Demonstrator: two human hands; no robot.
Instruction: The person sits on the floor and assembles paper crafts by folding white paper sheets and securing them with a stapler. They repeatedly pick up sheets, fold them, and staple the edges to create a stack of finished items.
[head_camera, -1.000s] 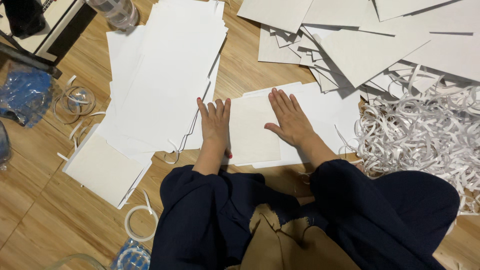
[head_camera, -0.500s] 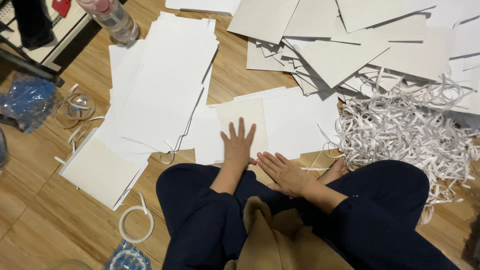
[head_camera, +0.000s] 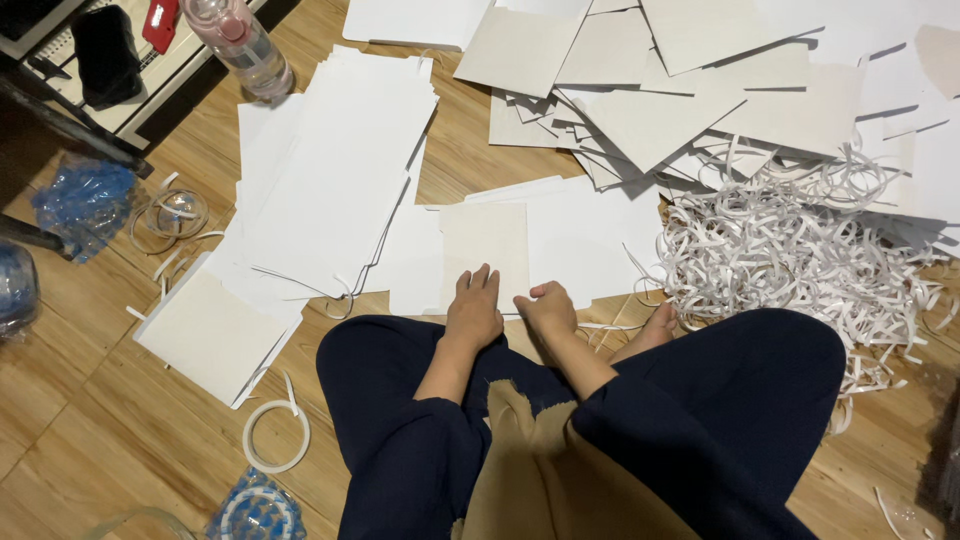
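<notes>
I sit cross-legged on a wooden floor. My left hand (head_camera: 473, 312) lies palm down on the near edge of a cream paper sheet (head_camera: 485, 240), fingers stretched and close together. Right beside it, my right hand (head_camera: 548, 308) is curled, its fingers closed at the near edge of a white sheet (head_camera: 585, 245) that lies partly under the cream one. Both sheets lie flat on the floor in front of my knees. My bare foot (head_camera: 655, 325) shows just right of the right hand.
A fanned stack of white sheets (head_camera: 330, 180) lies to the left, and loose grey-white cards (head_camera: 650, 110) lie at the back. A heap of shredded paper strips (head_camera: 790, 240) is on the right. A bottle (head_camera: 245, 45), a blue plastic bag (head_camera: 85, 195) and a white ring (head_camera: 275, 435) sit on the left.
Both hands have drawn back from flat on the sheets to the near edge. The right hand has gone from spread flat to curled.
</notes>
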